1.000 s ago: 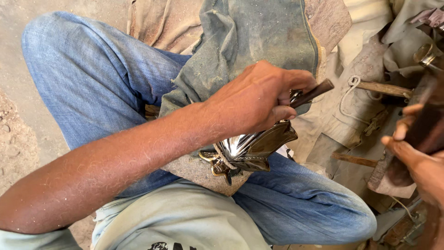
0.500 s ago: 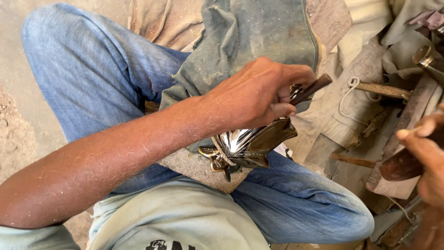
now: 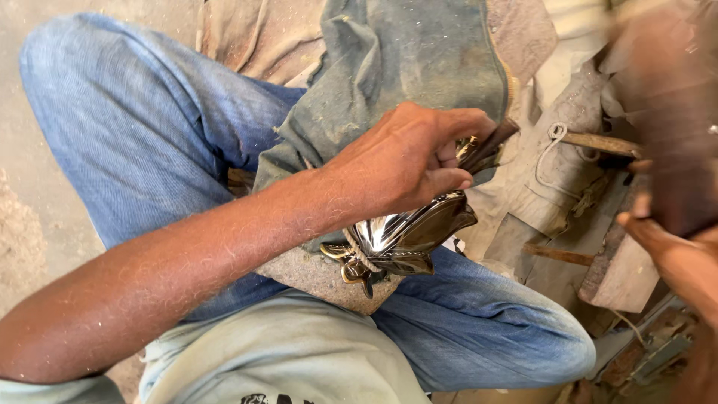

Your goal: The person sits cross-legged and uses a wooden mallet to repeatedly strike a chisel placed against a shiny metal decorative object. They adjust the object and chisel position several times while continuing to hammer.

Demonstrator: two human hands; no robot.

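My left hand (image 3: 407, 161) reaches across my lap and pinches a thin dark rod-shaped tool (image 3: 490, 144), its tip angled down onto a shiny embossed metal piece (image 3: 411, 233). The piece rests on a grey pad (image 3: 314, 273) on my jeans-clad thigh, with a cord (image 3: 360, 254) wrapped over its lower end. At the right edge my right hand (image 3: 673, 251) grips a dark, heavily blurred object (image 3: 662, 112) that rises above it, apart from the metal piece. What this object is cannot be made out.
A dusty green-grey cloth (image 3: 419, 60) lies over my lap. Wooden sticks (image 3: 598, 142), a white looped cord (image 3: 553, 135) and a wooden block (image 3: 621, 273) sit on pale fabric at the right. Dusty ground (image 3: 30, 224) lies at the left.
My right hand's dark object has swung upward and is now a blur. My left hand keeps the rod on the metal piece, almost unmoved.
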